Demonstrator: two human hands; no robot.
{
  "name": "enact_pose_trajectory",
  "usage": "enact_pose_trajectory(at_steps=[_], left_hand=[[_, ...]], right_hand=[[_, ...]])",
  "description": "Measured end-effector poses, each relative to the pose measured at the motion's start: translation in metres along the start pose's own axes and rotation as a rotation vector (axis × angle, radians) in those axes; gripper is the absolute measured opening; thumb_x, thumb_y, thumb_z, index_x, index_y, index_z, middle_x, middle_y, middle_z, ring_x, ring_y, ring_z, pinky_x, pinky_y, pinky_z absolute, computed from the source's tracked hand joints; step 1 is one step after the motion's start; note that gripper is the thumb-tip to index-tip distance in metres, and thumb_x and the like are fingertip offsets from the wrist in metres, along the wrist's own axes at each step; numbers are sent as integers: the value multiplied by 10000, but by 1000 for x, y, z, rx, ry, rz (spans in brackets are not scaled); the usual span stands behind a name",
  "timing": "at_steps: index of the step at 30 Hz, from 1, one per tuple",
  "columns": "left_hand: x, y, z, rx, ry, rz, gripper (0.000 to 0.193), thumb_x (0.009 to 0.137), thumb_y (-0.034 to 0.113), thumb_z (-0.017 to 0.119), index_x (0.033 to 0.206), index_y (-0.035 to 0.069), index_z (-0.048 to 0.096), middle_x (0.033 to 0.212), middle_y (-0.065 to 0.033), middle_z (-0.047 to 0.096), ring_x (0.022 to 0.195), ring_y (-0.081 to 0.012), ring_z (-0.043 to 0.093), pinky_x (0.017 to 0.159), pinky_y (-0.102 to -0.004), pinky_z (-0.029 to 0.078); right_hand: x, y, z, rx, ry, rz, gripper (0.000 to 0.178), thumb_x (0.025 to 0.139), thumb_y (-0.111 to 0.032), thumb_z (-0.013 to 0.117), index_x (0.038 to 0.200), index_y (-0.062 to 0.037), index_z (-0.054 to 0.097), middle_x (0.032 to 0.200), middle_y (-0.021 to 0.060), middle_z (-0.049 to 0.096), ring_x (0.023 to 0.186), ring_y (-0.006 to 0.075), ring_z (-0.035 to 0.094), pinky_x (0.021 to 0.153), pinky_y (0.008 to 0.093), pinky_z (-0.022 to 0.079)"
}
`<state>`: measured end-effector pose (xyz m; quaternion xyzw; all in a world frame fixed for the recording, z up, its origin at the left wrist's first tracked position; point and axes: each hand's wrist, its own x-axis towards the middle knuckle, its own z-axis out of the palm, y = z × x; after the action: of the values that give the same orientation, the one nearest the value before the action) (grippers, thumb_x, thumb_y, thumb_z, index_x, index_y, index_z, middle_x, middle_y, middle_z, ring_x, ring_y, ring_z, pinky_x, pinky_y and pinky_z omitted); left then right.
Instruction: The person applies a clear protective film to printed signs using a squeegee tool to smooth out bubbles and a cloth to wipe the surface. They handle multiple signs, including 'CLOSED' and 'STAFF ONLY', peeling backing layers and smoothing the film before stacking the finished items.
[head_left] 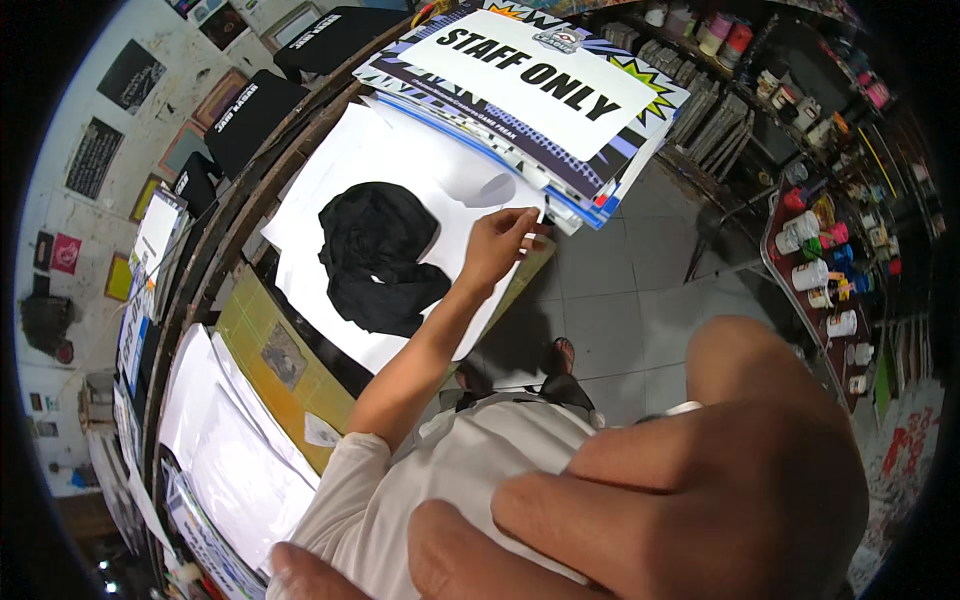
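Your left hand pinching the edge of the white sheet on the table, crumpled black cloth lying just beside it, your right hand close to the camera, fingers spread, holding nothing

Two hands show — the left hand on one white sheet, the right hand close to the camera. One crumpled black cloth lies on the sheet, beside one stack of signboards — and one rack of paint bottles stands at the right.
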<state>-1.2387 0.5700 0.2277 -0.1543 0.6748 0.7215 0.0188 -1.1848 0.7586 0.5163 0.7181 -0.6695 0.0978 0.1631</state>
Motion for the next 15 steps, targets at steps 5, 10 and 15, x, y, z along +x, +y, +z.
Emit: enact_pose_trajectory(at_steps=[5, 10, 15], left_hand=[[62, 7, 71, -153, 215, -64, 654, 976, 557, 623, 1212, -50, 564, 931, -135, 700, 731, -228, 733, 628, -323, 561], [94, 8, 83, 175, 452, -34, 650, 823, 594, 800, 789, -12, 566, 668, -126, 660, 562, -201, 698, 489, -307, 540], [88, 13, 91, 243, 535, -29, 522, 836, 430, 856, 816, 26, 526, 662, -106, 662, 535, -182, 690, 469, -300, 515]], right_hand=[[-60, 42, -4, 81, 89, 51, 409, 944, -268, 686, 1335, -148, 673, 675, 27, 641, 533, 136, 616, 483, 308, 481], [-115, 90, 102, 492, 59, 340, 387, 964, -246, 669, 1332, -125, 672, 616, 36, 647, 511, 177, 636, 477, 321, 488], [-183, 133, 168, 1078, 92, 881, 365, 954, -136, 713, 1288, 4, 663, 768, 111, 734, 606, 148, 699, 568, 287, 553]])
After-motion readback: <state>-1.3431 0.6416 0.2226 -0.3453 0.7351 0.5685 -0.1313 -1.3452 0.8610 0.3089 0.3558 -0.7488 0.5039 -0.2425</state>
